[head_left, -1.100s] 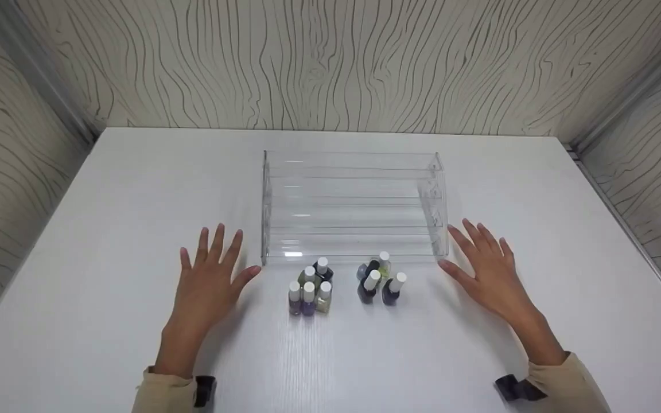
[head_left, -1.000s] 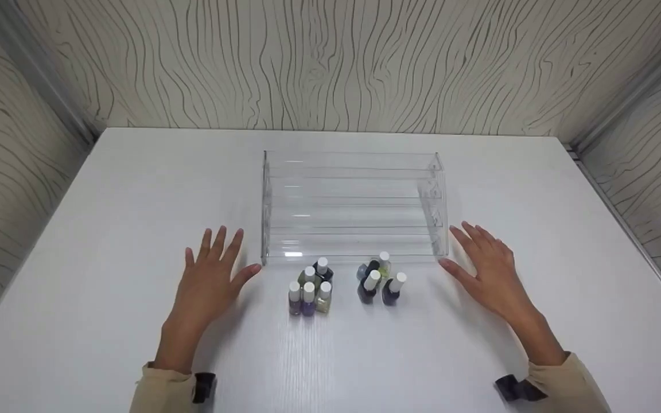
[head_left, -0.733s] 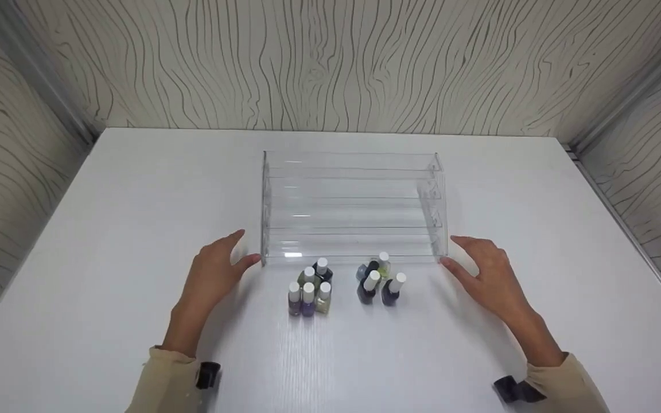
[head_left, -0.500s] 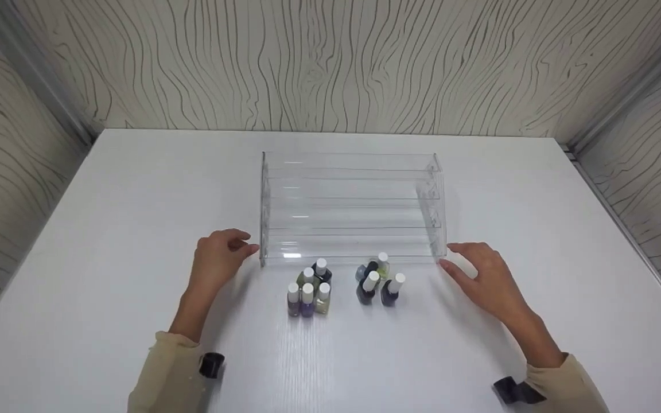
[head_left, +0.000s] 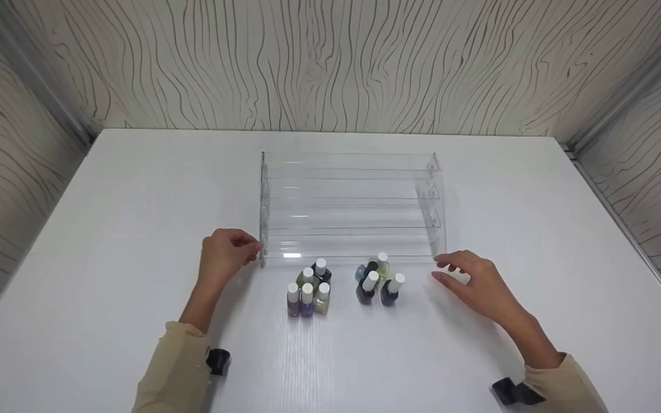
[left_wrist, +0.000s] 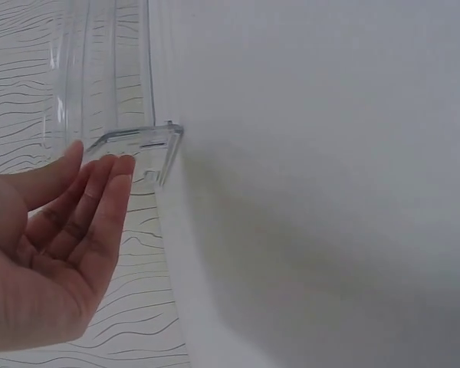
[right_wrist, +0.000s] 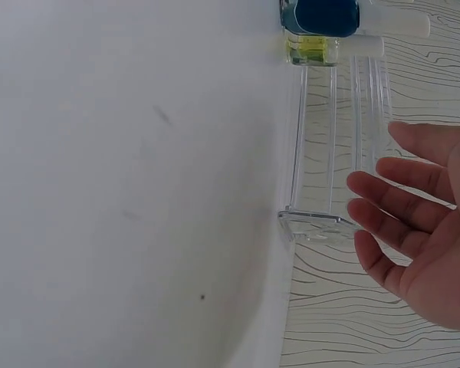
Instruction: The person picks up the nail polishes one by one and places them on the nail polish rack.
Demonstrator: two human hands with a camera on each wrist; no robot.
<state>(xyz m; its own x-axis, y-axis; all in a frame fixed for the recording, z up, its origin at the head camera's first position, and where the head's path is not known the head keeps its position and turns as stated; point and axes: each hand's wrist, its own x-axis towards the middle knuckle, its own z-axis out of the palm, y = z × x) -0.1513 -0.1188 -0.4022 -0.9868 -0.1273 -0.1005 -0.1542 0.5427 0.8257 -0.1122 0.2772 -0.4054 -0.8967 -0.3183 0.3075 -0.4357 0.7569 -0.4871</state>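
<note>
A clear acrylic tiered rack [head_left: 353,215] stands on the white table. My left hand [head_left: 224,252] is at the rack's left front edge with its fingers bent; in the left wrist view the thumb and fingertips [left_wrist: 123,165] are apart, close to the side panel, and whether they touch it I cannot tell. Near the right front corner is my right hand [head_left: 479,284], its fingers loosely curled and holding nothing. In front of the rack stand two groups of nail polish bottles, a left group [head_left: 307,304] and a right group [head_left: 367,292], most with white caps.
The white table [head_left: 135,189] reaches back to a wood-grain patterned wall [head_left: 319,63]. Similar panels stand at both sides. Black straps with camera mounts [head_left: 217,361] sit at the sleeves.
Both hands had spread fingers beside the rack. The left fingers have bent and drawn together near the left edge; the right fingers have curled and moved slightly toward me. The bottles stay put.
</note>
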